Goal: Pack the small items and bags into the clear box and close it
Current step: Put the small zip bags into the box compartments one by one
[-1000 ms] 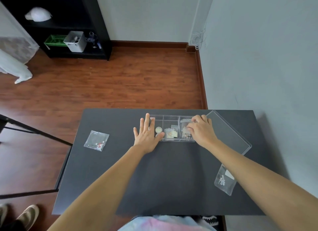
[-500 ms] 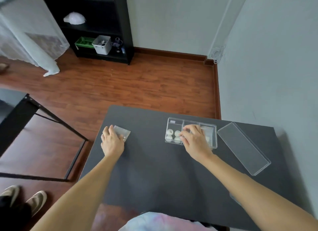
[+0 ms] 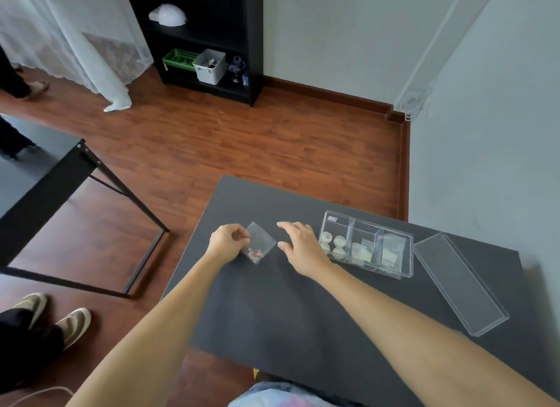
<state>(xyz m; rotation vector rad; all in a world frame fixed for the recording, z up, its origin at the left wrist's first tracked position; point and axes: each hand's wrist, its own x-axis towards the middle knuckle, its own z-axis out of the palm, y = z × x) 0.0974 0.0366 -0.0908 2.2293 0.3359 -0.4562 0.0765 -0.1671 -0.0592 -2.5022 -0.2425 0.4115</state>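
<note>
Ideally the left hand (image 3: 228, 244), fingers pinched on the small bag (image 3: 258, 245), passes it to the open-fingered right hand (image 3: 298, 246) just beside, box-ward (image 3: 366, 245).

Probably home: curtain (image 3: 91, 52), bookshelf (image 3: 197, 36).

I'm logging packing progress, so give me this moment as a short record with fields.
left hand: left hand pinches the small clear plastic bag of tiny beads, raised off the table
right hand: right hand open, fingers spread, beside the bag, not touching it
box: clear three-compartment plastic box open, small items in every compartment
lid: clear rectangular lid lies apart, right of the box
surface: dark grey table
</note>
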